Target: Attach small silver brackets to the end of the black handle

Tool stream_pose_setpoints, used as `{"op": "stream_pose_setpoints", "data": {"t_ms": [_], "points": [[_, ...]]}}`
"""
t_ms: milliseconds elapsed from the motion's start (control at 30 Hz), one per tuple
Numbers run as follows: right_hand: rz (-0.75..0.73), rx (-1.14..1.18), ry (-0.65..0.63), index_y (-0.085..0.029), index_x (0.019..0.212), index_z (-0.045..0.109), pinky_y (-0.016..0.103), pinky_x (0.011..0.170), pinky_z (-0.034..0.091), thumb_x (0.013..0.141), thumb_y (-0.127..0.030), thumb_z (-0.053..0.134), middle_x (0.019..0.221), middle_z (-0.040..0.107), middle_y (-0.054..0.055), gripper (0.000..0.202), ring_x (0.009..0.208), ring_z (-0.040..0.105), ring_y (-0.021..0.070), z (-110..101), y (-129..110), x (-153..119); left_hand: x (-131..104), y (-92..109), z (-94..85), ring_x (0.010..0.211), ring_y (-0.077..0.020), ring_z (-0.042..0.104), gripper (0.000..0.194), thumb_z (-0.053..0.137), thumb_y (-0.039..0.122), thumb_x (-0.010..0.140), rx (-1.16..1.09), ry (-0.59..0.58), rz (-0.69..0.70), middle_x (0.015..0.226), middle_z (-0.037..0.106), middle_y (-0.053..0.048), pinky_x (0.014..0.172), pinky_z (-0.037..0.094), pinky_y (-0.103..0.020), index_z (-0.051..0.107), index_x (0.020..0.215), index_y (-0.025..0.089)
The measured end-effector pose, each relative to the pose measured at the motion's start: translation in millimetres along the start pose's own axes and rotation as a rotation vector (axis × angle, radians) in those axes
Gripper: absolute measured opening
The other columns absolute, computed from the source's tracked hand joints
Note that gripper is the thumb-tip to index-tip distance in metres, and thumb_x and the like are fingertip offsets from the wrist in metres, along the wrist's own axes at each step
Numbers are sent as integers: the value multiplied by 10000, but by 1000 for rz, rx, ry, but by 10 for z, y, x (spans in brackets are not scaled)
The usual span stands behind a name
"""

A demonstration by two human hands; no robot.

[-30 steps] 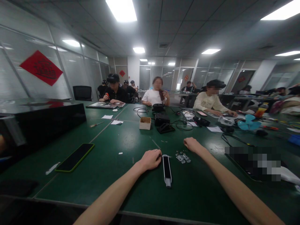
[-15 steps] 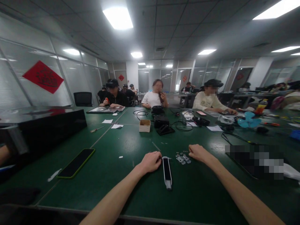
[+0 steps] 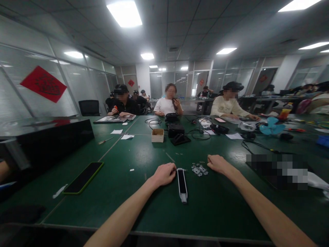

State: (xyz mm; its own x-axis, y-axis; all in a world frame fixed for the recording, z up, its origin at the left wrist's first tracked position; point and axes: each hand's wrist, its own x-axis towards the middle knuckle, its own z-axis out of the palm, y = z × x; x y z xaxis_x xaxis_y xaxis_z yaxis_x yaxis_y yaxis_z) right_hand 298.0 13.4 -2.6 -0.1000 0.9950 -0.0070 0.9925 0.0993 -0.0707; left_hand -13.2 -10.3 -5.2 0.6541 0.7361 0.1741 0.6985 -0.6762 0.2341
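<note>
My left hand (image 3: 166, 174) rests on the green table with its fingers curled in, just left of a long narrow object with a pale frame and dark middle (image 3: 182, 185). A small gap or light contact lies between them; I cannot tell which. To the right of that object lie grey metal brackets (image 3: 199, 171), with several small rings or nuts (image 3: 198, 164) above them. My right hand (image 3: 217, 163) sits just right of these parts, fingers folded into a loose fist. Nothing shows in either hand.
A phone in a green case (image 3: 83, 178) lies at left, with a screwdriver (image 3: 105, 140) farther back. Ahead are a small open box (image 3: 157, 136), black devices (image 3: 176, 130) and cables. A blue fan blade (image 3: 272, 126) is at right. Three people sit across the table.
The whole view has shifted slightly, so things appear a little higher. Both hands stay in place beside the parts, and nothing has been picked up or put down.
</note>
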Motion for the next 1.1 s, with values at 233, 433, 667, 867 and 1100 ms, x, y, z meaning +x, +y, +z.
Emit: {"op": "stream_pose_setpoints", "data": {"t_ms": [233, 433, 667, 867, 1100], "points": [[-193, 219, 151, -161, 804, 652, 249, 680, 413, 788, -189, 458, 844, 656, 62, 197, 762, 587, 161, -70, -189, -138, 20, -25, 46, 756, -153, 571, 89, 439, 216, 874, 21, 16, 24, 863, 598, -21, 655, 426, -238, 510, 920, 188], [-411, 422, 193, -162, 866, 629, 259, 643, 443, 804, -185, 449, 825, 616, 39, 192, 703, 554, 140, 43, -647, -254, 41, -43, 94, 747, -157, 572, 109, 449, 203, 853, 25, 40, 25, 838, 599, -17, 654, 417, -238, 521, 933, 191], [-462, 436, 147, -161, 947, 587, 294, 696, 473, 852, -196, 433, 906, 591, 62, 184, 769, 552, 153, 84, -789, -307, 30, -16, 55, 748, -157, 571, 116, 439, 218, 858, 9, 22, 13, 846, 601, -25, 654, 419, -237, 525, 929, 186], [-464, 458, 107, -167, 985, 589, 334, 787, 478, 866, -234, 449, 971, 584, 66, 195, 863, 552, 169, 100, -760, -297, 21, -7, 41, 759, -160, 574, 125, 430, 222, 862, 25, 3, 6, 859, 598, -27, 666, 429, -244, 523, 940, 189], [-454, 476, 85, -181, 986, 616, 326, 768, 492, 868, -265, 465, 960, 597, 55, 209, 839, 560, 162, 118, -760, -296, 20, -12, 34, 766, -165, 573, 133, 418, 234, 870, 0, -7, 7, 871, 598, -30, 664, 432, -251, 523, 940, 191]]}}
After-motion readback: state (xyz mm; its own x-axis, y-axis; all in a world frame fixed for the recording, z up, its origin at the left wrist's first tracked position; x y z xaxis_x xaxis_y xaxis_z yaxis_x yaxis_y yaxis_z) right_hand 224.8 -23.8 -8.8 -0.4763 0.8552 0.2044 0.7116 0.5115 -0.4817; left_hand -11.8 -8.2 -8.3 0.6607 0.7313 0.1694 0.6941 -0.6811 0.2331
